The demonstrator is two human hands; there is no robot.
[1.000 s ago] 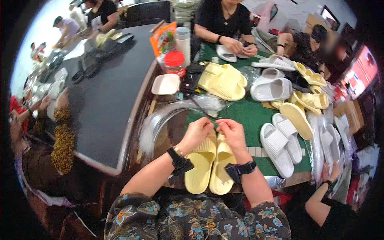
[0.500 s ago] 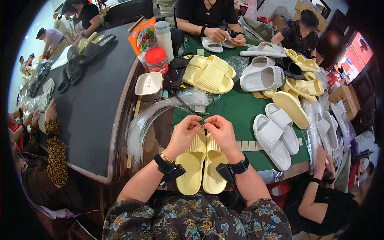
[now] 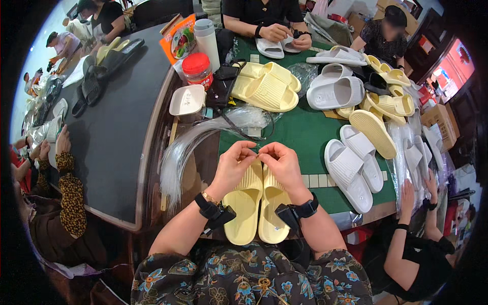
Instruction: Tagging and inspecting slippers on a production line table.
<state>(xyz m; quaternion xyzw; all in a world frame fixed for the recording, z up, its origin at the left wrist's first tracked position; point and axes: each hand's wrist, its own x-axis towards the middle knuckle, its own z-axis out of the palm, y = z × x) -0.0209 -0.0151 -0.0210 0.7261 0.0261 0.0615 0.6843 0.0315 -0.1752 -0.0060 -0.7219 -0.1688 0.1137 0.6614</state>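
Note:
A pair of pale yellow slide slippers lies side by side in front of me, toes pointing away. Above their toe ends, my left hand and my right hand meet with fingertips pinched almost together. Whatever is between the fingertips is too small to make out; a thin dark bit shows there. Just past the hands, a bundle of clear plastic strands curves leftward over the table edge, with a dark strap lying across its end.
Grey slippers lie to my right, beyond them more yellow slippers. Further off are a yellow pair, a white tub and a red-lidded jar. A dark table adjoins on the left. Co-workers handle slippers around me.
My two hands stay pinched together over the slippers, with only small finger movements. The view has shifted slightly. At the lower right, a co-worker's hands have moved apart.

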